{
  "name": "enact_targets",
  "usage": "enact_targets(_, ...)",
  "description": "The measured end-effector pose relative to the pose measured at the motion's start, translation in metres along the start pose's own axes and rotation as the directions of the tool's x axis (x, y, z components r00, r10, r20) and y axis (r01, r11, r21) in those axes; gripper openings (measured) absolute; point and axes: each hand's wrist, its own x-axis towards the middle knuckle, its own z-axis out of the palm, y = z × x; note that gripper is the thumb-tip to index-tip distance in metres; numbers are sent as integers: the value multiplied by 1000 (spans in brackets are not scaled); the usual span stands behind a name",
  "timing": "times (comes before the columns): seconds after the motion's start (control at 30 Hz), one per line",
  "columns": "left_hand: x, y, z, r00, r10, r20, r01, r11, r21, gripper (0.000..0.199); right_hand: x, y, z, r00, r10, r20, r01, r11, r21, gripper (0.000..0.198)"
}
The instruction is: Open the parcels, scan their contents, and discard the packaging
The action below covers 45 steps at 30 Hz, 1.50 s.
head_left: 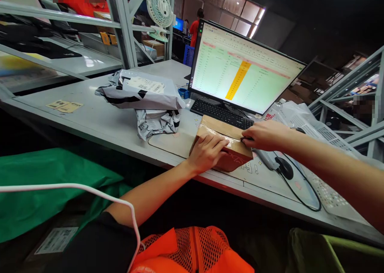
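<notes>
A brown cardboard box (214, 124) with clear tape on top sits at the desk's front edge. My left hand (207, 152) lies over its near left corner, fingers bent across the top and thumb towards the front, holding it. My right hand (260, 135) is closed around a small dark tool (246, 138) at the right end of the taped top. Most of that tool is hidden in my fingers, so I cannot tell its kind. Red markings show on the box's near side.
Grey plastic parcels (144, 91) are stacked to the left, near paper labels (64, 105). Behind the box are a keyboard (220, 113) and a monitor (243, 69). A handheld scanner (265, 159) and a black mouse (284, 167) with a cable lie right. A white cord (75, 185) crosses my left arm.
</notes>
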Motion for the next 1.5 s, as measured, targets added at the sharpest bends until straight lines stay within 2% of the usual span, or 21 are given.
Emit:
enact_targets(0.13, 6, -2, -8, 997, -38, 64, 41, 998, -46, 28, -30, 25, 31, 982, 189, 22, -190, 980, 59, 24)
enact_targets(0.23, 13, -2, -17, 991, -58, 117, 66, 996, -61, 30, -41, 28, 81, 940, 338, 34, -340, 931, 135, 28)
enact_targets(0.4, 20, 2, -19, 990, -41, 136, 44, 999, -19, 44, -27, -9, 175, 847, 532, -15, -502, 807, 311, 42)
enact_targets(0.47, 21, 2, -15, 993, -39, 113, 36, 999, 26, 45, -16, -26, 197, 835, 549, -46, -501, 792, 348, 46)
enact_targets(0.53, 20, 1, -10, 995, -40, 86, 34, 997, 72, 46, -4, -36, 204, 849, 526, -45, -469, 791, 392, 45)
enact_targets(0.6, 18, 0, -6, 997, -35, 73, 29, 996, 87, 45, 6, -36, 198, 849, 521, -89, -418, 765, 489, 42)
enact_targets(0.67, 17, -1, -4, 997, -29, 68, 24, 997, 75, 40, 15, -27, 181, 790, 565, -237, -301, 695, 653, 41)
enact_targets(0.73, 16, -3, -3, 998, -36, 58, 32, 997, 70, 36, 23, -11, 157, 705, 571, -421, -54, 635, 771, 42)
enact_targets(0.77, 16, -4, -3, 998, -41, 50, 37, 997, 71, 35, 25, -2, 144, 681, 543, -492, 79, 613, 786, 41)
enact_targets(0.83, 16, -5, -4, 998, -47, 41, 44, 996, 71, 33, 27, 14, 122, 692, 468, -549, 256, 552, 793, 37)
enact_targets(0.93, 16, -4, -4, 998, -42, 39, 39, 997, 74, 29, 24, 24, 98, 768, 362, -529, 338, 473, 814, 34)
enact_targets(1.0, 17, -3, -4, 999, -39, 34, 36, 996, 80, 27, 23, 19, 86, 814, 250, -525, 348, 513, 784, 36)
enact_targets(1.07, 18, -2, -4, 999, -36, 24, 34, 997, 76, 26, 23, 7, 76, 849, 165, -502, 303, 626, 718, 44)
enact_targets(1.17, 18, -3, -4, 999, -41, 24, 39, 997, 69, 24, 25, -8, 63, 879, 110, -464, 195, 805, 560, 39)
enact_targets(1.27, 19, -4, -2, 999, -35, 23, 33, 997, 65, 24, 27, -13, 53, 896, 79, -437, 126, 898, 421, 37)
enact_targets(1.37, 17, -4, 1, 1000, -15, 9, 15, 998, 55, 28, 36, -6, 48, 879, 198, -434, 2, 908, 419, 42)
enact_targets(1.43, 14, -2, 2, 1000, -19, 3, 19, 998, 53, 29, 51, 3, 48, 836, 339, -431, -112, 876, 470, 44)
enact_targets(1.5, 13, 3, -1, 999, -34, 4, 34, 998, 58, 29, 70, 14, 53, 811, 429, -399, -163, 819, 551, 44)
